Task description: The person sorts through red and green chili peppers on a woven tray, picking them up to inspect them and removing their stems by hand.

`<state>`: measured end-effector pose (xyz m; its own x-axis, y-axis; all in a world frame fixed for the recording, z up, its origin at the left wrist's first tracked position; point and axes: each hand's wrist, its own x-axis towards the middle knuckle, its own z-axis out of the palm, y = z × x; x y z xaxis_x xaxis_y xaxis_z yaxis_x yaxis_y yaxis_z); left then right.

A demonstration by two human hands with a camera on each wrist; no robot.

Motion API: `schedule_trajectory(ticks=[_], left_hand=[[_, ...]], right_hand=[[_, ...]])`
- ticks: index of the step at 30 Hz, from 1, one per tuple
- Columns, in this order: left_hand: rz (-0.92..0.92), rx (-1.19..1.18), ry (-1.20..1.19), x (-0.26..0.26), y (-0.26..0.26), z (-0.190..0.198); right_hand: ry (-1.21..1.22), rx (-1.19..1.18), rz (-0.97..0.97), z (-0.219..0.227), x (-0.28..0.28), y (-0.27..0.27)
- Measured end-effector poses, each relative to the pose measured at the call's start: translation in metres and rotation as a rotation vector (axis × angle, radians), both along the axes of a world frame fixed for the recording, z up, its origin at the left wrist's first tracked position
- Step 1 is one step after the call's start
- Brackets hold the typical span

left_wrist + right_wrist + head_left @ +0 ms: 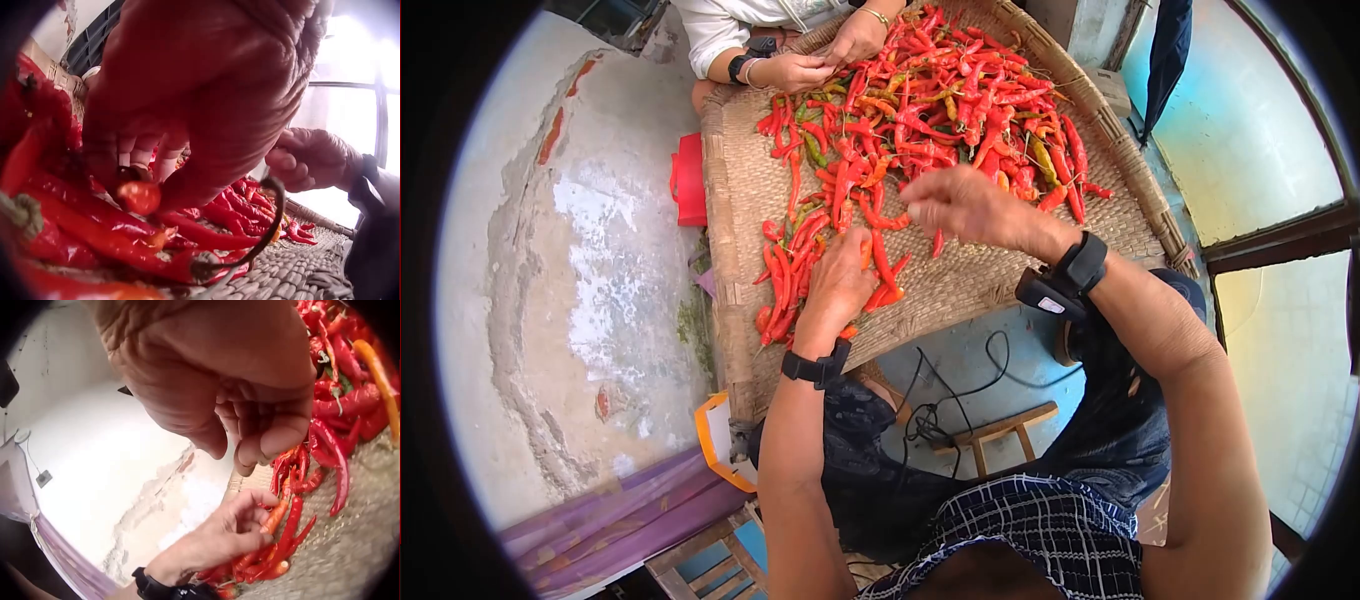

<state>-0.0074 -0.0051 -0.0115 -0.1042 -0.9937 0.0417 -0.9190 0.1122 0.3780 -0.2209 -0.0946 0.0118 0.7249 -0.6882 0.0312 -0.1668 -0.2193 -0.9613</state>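
Observation:
My left hand (840,280) pinches an orange-red chili pepper (275,517) between thumb and fingers, low over the near left part of the pile. In the left wrist view the blunt end of that chili pepper (140,197) shows below the fingertips. My right hand (975,207) hovers to the right, over the near edge of the heap of red chili peppers (940,90). In the right wrist view its fingers (281,440) are loosely curled, with a gap to the thumb and nothing visible between them. Loose red chili peppers (785,275) lie beside my left hand.
The peppers lie on a large woven tray (960,290) with a raised rim. Across it, another person's hands (810,65) work at the pile's far left. A plaster wall (600,250) stands left, glass panes right. Below are a black cable (930,425) and a wooden stool (1000,430).

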Motion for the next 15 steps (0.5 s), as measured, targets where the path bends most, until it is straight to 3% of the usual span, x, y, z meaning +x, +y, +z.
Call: schedule_trajectory(ticks=[4, 6, 8, 10, 12, 15], left_hand=[[0.131, 0.003, 0.168, 0.001, 0.0, 0.014], [0.231, 0.072, 0.469, -0.001, -0.002, 0.019], [0.265, 0.134, 0.781, -0.012, 0.003, 0.023], [0.136, 0.079, 0.702, -0.018, 0.007, 0.014], [0.007, 0.093, 0.747, -0.033, 0.015, 0.018], [-0.02, 0.292, 0.885, -0.035, 0.02, 0.021]], right_hand=[[0.142, -0.138, 0.124, -0.008, 0.003, 0.013], [0.073, -0.249, 0.151, -0.022, 0.006, 0.014], [0.083, 0.028, 0.177, -0.013, 0.006, 0.022], [0.055, 0.108, 0.164, -0.023, 0.012, 0.027], [-0.059, 0.385, 0.032, -0.016, 0.012, 0.034], [0.004, 0.342, 0.071, -0.025, 0.011, 0.029]])
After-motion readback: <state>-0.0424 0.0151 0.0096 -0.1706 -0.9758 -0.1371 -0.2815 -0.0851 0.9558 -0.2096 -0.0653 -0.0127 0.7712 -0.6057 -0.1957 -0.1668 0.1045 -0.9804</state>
